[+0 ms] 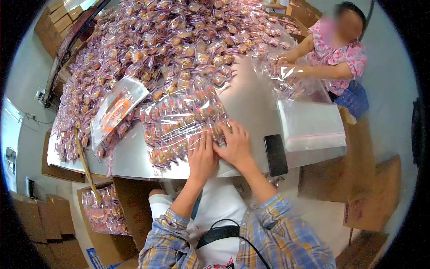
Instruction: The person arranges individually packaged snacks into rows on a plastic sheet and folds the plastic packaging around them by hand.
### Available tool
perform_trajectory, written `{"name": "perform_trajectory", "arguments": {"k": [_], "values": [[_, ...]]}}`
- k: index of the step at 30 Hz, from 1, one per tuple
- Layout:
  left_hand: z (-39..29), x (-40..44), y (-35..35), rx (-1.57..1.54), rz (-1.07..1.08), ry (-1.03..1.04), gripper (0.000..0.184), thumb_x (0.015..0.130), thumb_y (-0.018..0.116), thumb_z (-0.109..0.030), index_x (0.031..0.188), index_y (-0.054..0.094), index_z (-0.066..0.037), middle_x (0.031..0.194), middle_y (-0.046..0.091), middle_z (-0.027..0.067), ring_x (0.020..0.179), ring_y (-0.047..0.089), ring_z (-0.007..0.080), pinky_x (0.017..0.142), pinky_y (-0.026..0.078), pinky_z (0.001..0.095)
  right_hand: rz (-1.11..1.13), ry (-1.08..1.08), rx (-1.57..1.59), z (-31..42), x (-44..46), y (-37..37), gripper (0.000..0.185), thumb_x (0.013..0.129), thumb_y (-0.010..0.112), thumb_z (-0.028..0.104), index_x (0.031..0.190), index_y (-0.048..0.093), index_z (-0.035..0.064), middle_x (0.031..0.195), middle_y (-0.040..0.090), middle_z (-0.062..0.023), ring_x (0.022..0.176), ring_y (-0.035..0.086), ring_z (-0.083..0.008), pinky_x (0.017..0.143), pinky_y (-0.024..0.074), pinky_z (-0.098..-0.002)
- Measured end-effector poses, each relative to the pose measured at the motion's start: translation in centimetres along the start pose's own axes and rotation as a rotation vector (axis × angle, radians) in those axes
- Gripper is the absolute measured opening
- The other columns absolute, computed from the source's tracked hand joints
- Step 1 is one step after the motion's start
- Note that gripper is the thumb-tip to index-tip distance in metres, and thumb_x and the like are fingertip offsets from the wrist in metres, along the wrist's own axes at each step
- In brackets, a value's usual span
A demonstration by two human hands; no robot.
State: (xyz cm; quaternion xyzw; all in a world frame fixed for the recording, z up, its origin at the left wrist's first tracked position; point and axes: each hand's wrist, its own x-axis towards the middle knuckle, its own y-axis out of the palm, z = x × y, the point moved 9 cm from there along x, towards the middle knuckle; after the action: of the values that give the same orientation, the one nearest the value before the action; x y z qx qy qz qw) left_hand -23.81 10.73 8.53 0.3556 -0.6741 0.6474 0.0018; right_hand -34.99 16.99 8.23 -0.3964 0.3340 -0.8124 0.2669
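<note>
A large clear plastic bag (179, 121) lies flat on the metal table, filled with rows of small individually wrapped snacks. On its near right part rests my left hand (203, 156), fingers stretched forward over the film. Close beside it, my right hand (234, 144) lies with its fingers spread on the bag's right edge. The two hands nearly touch at the thumbs, and neither is closed around anything. What is under the palms is hidden.
A huge heap of wrapped snacks (179, 40) covers the far table. Printed bags (117, 110) lie left; a black phone (275, 154) and clear bags (311, 123) lie right. Across the right corner, a co-worker (333, 58) handles a bag. A carton holds packed bags (106, 210) below left.
</note>
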Motion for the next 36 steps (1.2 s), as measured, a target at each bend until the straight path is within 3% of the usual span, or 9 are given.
{"name": "perform_trajectory", "arguments": {"k": [6, 9, 10, 14, 21, 22, 30, 31, 36], "values": [[0.4, 1.5, -0.1, 0.189, -0.049, -0.029, 0.053, 0.091, 0.064, -0.015, 0.142, 0.060, -0.002, 0.144, 0.061, 0.0150, 0.136, 0.056, 0.0298, 0.115, 0.035, 0.0521, 0.002, 0.062, -0.030, 0.4, 0.2, 1.5, 0.056, 0.088, 0.073, 0.045, 0.139, 0.066, 0.0220, 0.143, 0.056, -0.0159, 0.129, 0.051, -0.0390, 0.102, 0.0420, -0.0572], [2.1, 1.3, -0.1, 0.044, -0.134, -0.053, 0.041, 0.089, 0.067, -0.014, 0.129, 0.070, -0.008, 0.135, 0.070, 0.0103, 0.123, 0.065, 0.0281, 0.112, 0.036, 0.0483, 0.095, 0.075, -0.006, 0.6, 0.8, 1.2, 0.050, 0.089, 0.072, 0.042, 0.136, 0.068, 0.0255, 0.139, 0.056, -0.0149, 0.123, 0.053, -0.0390, 0.097, 0.0443, -0.0575], [2.8, 1.2, 0.7, -0.009, -0.097, -0.052, 0.045, 0.089, 0.069, -0.016, 0.133, 0.069, -0.008, 0.135, 0.070, 0.0098, 0.131, 0.062, 0.0263, 0.112, 0.037, 0.0517, 0.127, 0.082, 0.005, 0.3, 0.9, 1.1, 0.047, 0.089, 0.072, 0.040, 0.134, 0.069, 0.0265, 0.138, 0.056, -0.0146, 0.121, 0.053, -0.0389, 0.095, 0.0449, -0.0576], [3.3, 0.7, 0.1, -0.036, -0.177, 0.020, 0.034, 0.085, 0.076, -0.015, 0.119, 0.077, -0.011, 0.124, 0.076, 0.0064, 0.123, 0.067, 0.0280, 0.109, 0.039, 0.0481, 0.103, 0.169, -0.011, 0.5, 1.6, 1.3, 0.037, 0.089, 0.072, 0.036, 0.122, 0.069, 0.0210, 0.127, 0.055, -0.0144, 0.117, 0.054, -0.0386, 0.093, 0.0462, -0.0584], [3.7, 0.6, -0.4, -0.067, -0.154, 0.088, 0.027, 0.085, 0.079, -0.015, 0.111, 0.077, -0.010, 0.124, 0.076, 0.0073, 0.127, 0.065, 0.0292, 0.108, 0.042, 0.0477, 0.246, 0.263, 0.017, -0.3, 3.6, 1.8, 0.058, 0.077, 0.089, 0.034, 0.125, 0.060, 0.0159, 0.129, 0.052, -0.0163, 0.120, 0.052, -0.0411, 0.099, 0.0468, -0.0583], [3.9, 0.6, -0.5, -0.128, -0.147, 0.099, 0.027, 0.089, 0.071, -0.011, 0.116, 0.075, -0.010, 0.132, 0.073, 0.0041, 0.130, 0.063, 0.0261, 0.110, 0.040, 0.0533, 0.205, 0.226, 0.055, -0.9, 3.4, 2.2, 0.063, 0.076, 0.091, 0.034, 0.127, 0.059, 0.0156, 0.130, 0.052, -0.0162, 0.122, 0.052, -0.0413, 0.103, 0.0460, -0.0573], [4.5, -1.8, -3.1, 0.091, -0.131, 0.124, 0.057, 0.086, 0.075, -0.022, 0.140, 0.061, -0.007, 0.135, 0.067, 0.0107, 0.130, 0.060, 0.0313, 0.117, 0.037, 0.0548, 0.070, -0.022, 0.356, -2.8, -2.4, 2.7, 0.098, 0.086, 0.084, 0.037, 0.162, 0.032, 0.0039, 0.166, 0.037, -0.0209, 0.153, 0.034, -0.0404, 0.123, 0.0324, -0.0489], [5.5, -2.5, -3.1, 0.054, -0.072, 0.026, 0.068, 0.085, 0.080, -0.026, 0.146, 0.057, -0.007, 0.140, 0.064, 0.0154, 0.143, 0.049, 0.0341, 0.123, 0.029, 0.0539, 0.046, 0.013, 0.406, -3.1, -3.1, 2.9, 0.097, 0.087, 0.083, 0.036, 0.162, 0.030, 0.0034, 0.165, 0.038, -0.0213, 0.152, 0.036, -0.0410, 0.123, 0.0331, -0.0489], [8.7, -3.3, -4.8, 0.119, -0.057, -0.157, 0.075, 0.074, 0.089, -0.026, 0.139, 0.059, -0.006, 0.139, 0.060, 0.0194, 0.141, 0.049, 0.0381, 0.122, 0.030, 0.0556, 0.022, 0.188, 0.524, -3.6, -3.4, 4.0, 0.098, 0.088, 0.085, 0.027, 0.163, 0.026, 0.0025, 0.159, 0.046, -0.0230, 0.144, 0.049, -0.0363, 0.118, 0.0415, -0.0436]]}}
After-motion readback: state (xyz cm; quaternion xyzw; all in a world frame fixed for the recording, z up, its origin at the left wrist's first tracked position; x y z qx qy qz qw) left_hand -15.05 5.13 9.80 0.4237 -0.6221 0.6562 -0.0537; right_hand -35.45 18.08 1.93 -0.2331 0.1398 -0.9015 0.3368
